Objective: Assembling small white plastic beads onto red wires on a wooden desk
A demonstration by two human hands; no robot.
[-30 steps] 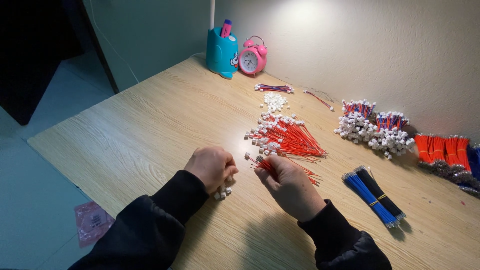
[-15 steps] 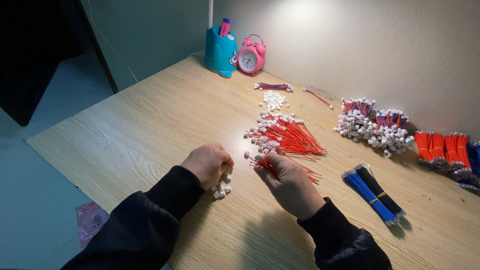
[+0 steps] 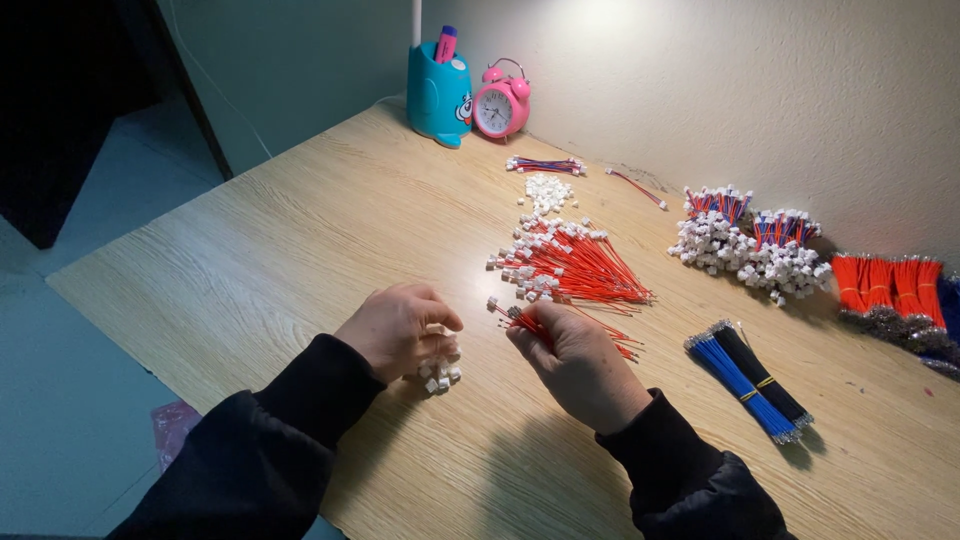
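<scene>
Over the last second little has shifted: the left hand (image 3: 400, 328) has stayed curled over the small heap of white plastic connectors (image 3: 440, 374) at the near middle of the bench (image 3: 250, 260), and the right hand (image 3: 580, 360) has drawn slightly nearer to it, still carrying its red wires. From this I judge that the same step repeats, one connector being fitted at a time, and no finished piece has yet been laid down.

The left hand is closed loosely over the connectors, fingertips bent down among them; whether it pinches a single one I cannot tell. The right hand is clamped on a thin bunch of red wires (image 3: 520, 318), whose ends stick out toward the left, just beside the left hand's fingers. One wire end seems to carry a white connector already, though it is small.

The red wires are slim, short and straight, with bare metal tips. Just beyond the hands lies a fan of red wires with white connectors (image 3: 565, 262). Farther off is a small loose pile of connectors (image 3: 548, 190). To the right lies a bundle of blue and black wires (image 3: 755, 380), and far right, against the wall, orange bundles (image 3: 885, 285). At the far edge stand a pink alarm clock (image 3: 500, 105) and a blue pen holder (image 3: 438, 92).
</scene>
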